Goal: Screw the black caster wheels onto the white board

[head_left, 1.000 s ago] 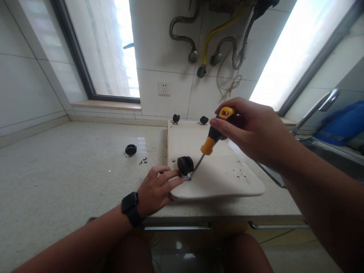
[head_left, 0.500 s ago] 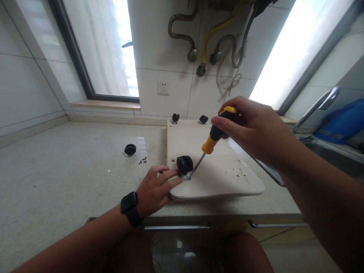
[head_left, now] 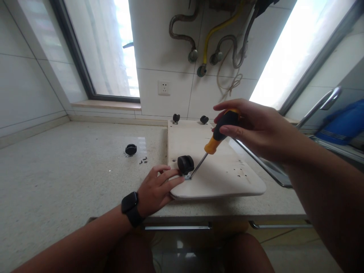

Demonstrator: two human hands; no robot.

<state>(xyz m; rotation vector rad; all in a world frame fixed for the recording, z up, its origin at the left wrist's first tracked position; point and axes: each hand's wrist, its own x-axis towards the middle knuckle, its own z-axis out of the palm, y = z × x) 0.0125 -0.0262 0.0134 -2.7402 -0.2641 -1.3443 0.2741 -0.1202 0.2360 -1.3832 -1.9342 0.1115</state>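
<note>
My right hand (head_left: 250, 127) is closed around a screwdriver (head_left: 214, 142) with a yellow and black handle, the forefinger partly lifted off it. The slanted shaft's tip meets the metal mounting plate (head_left: 187, 177) of a black caster wheel (head_left: 185, 164). This caster stands on the near left corner of a white board (head_left: 210, 170). My left hand (head_left: 156, 185), below a black watch, grips that corner with its fingers laid over the top. Its fingertips touch the plate; the thumb is mostly hidden. Two more casters, one left (head_left: 176, 118) and one right (head_left: 204, 119), stand at the board's far end.
On the counter (head_left: 85, 170) to the left lie a loose caster (head_left: 131, 149) and several small screws (head_left: 143, 160). A sink (head_left: 273, 174) with a faucet (head_left: 321, 102) is at the right. Hoses (head_left: 210, 40) and a socket (head_left: 164, 88) are on the wall behind.
My right hand has loosened and shifted a little on the handle, its forefinger opening outward. The screwdriver leans slightly more to the right, while its tip stays at the plate. My left hand has barely moved.
</note>
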